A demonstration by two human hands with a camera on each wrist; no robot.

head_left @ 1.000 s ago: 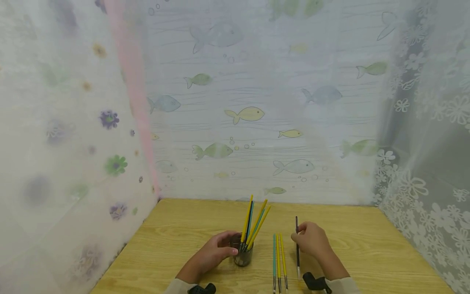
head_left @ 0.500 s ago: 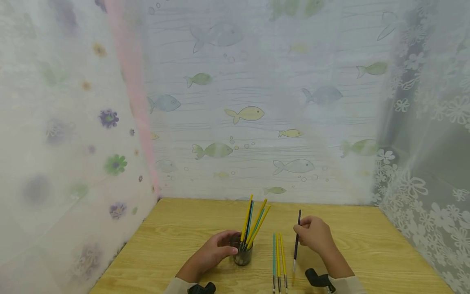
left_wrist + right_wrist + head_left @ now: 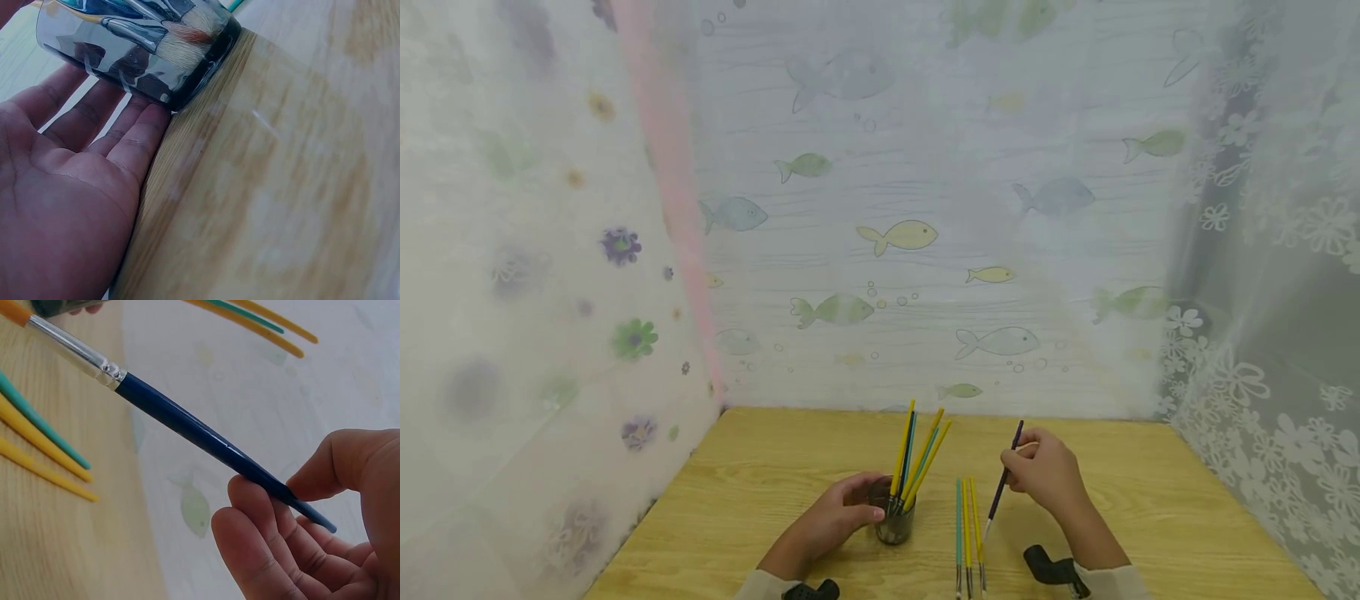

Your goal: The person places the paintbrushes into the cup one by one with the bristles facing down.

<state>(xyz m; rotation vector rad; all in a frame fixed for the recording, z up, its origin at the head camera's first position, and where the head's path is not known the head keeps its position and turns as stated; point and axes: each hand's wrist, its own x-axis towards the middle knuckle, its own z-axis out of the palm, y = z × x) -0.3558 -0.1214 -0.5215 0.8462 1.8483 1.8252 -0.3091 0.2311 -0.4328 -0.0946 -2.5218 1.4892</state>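
Between thumb and fingertips my right hand pinches a dark blue paintbrush near the end of its handle. Its bristles point down and left, above the right end of a row of paintbrushes, one teal and two yellow, lying side by side on the table. My left hand grips a small smoky glass from the left, thumb at the front. Several yellow, teal and dark paintbrushes lean in that glass, bristles down, as the left wrist view shows through its wall.
The wood-grain table ends at a fish-print curtain at the back. Flowered sheets hang at the left and right. A black wrist mount sits at the right cuff.
My right hand has lifted the dark blue paintbrush off the table and tilted it, its bristle end swinging left towards the row. My left hand and the glass have stayed put.
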